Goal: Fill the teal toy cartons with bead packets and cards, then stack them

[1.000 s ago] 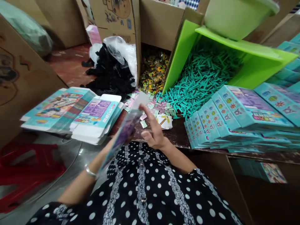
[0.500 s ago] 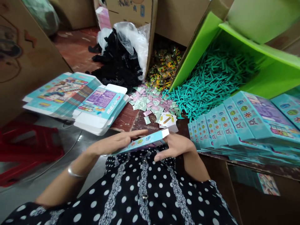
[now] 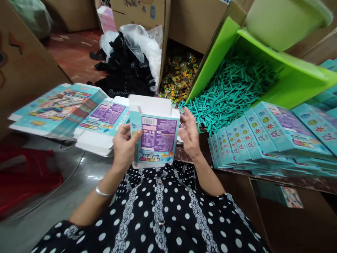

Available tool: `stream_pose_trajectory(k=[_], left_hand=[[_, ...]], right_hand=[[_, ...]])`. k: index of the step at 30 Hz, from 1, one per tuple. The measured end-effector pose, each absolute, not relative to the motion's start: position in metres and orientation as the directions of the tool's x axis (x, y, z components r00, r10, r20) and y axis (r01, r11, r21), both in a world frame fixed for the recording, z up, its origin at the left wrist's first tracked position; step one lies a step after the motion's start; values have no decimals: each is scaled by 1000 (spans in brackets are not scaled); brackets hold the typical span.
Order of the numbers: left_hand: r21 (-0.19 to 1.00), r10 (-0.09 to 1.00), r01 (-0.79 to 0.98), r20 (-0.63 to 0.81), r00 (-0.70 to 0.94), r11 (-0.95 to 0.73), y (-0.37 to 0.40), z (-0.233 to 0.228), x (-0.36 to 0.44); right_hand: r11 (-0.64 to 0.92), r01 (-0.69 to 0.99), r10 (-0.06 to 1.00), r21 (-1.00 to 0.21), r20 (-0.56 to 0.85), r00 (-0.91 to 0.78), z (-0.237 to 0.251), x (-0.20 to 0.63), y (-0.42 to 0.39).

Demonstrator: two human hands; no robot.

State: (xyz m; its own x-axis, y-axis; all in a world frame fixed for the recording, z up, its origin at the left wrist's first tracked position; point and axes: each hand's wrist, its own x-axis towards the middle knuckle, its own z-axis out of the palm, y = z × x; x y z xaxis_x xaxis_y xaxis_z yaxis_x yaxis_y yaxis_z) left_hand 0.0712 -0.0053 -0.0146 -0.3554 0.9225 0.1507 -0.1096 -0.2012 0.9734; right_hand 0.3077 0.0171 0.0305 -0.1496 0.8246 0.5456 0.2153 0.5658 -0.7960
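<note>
My left hand grips the left edge of a turquoise and purple cardboard box, its thumb across the printed face. The box is held upright before my chest, with its white top flap raised. Beside the box's right edge is my right hand, fingers apart and slightly curled; it holds nothing that I can see. Just left of the held box lie flat, unfolded cartons, and a thicker stack of them sits farther left. The small packets behind the box are mostly hidden.
Teal stick-like pieces spill from a lime-green bin. Bagged orange and yellow bits lie in a cardboard box, with black material beside it. Rows of formed boxes line the right. A red stool stands lower left.
The box has swung from lying nearly edge-on at my waist to upright with its purple panel facing me. My left hand now grips its side; my right hand has come away to the right.
</note>
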Motion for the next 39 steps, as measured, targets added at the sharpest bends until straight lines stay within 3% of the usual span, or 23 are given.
stream_pose_trajectory(k=[2,6,12,16,21,23,26,30,33,37,39], left_hand=[[970,944,-97,189,-270,-222,1,-18,81],[953,938,28,301,-170,-301,17,-28,81],[987,983,115,123,-135,-108,37,-69,65],[992,970,66,116,-212,-104,36,-96,68],[986,886,11,154,-436,-166,31,-104,71],[988,914,-45,118,-389,-147,28,-96,65],[998,986,-60,-24,-166,14,24,-73,47],[988,984,59,-147,97,141,20,-41,29],[994,993,74,-89,78,83,18,-29,32],[998,996,47,-44,-81,48,14,-27,44],[997,997,46,-54,-59,57,13,-28,44]], right_hand=[[501,184,859,-846,460,-226,16,300,26],[395,149,908,-907,360,-214,-12,290,38],[230,159,964,-960,202,-173,-49,284,50],[242,182,970,-953,233,-70,-67,274,51],[226,19,973,-974,226,45,-67,260,52],[225,27,973,-974,223,-50,-59,261,55],[226,96,944,-969,194,-266,-39,269,64],[268,167,794,-949,120,-596,-8,283,75],[312,248,683,-917,36,-730,9,287,80],[343,322,702,-882,13,-712,16,286,83],[353,344,706,-870,6,-708,17,286,82]])
